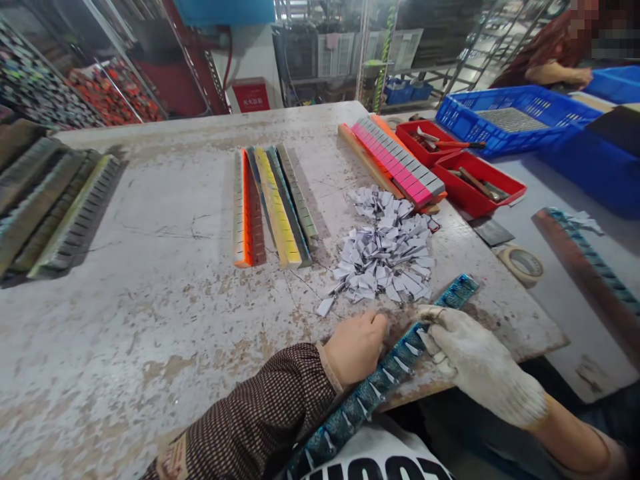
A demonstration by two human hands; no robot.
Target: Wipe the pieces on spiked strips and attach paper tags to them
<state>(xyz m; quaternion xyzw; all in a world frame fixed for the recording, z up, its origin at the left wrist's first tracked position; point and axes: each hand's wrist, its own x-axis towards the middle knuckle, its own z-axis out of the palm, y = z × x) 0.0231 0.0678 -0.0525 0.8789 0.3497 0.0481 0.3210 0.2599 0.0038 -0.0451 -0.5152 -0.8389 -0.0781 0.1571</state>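
Observation:
A long blue slotted strip (367, 393) slants across the table's front edge, its lower end near my body. Small pale metal pieces stick out along it at intervals. My right hand (475, 360), in a white knitted glove, closes its fingers on the strip near its upper end. My bare left hand (356, 348) is closed beside the strip's far side, fingers curled; whatever is in them is hidden. Just beyond both hands lies a loose pile of small white paper-like tags (385, 257).
Orange, yellow and dark slotted bars (283, 220) lie mid-table, with pink and grey bars (400, 160) farther right. Worn bars (75, 213) sit at left. Red bins (487, 183) hold tools, near a tape roll (521, 262) and blue crate (520, 100). A co-worker's hand (565, 73) shows behind.

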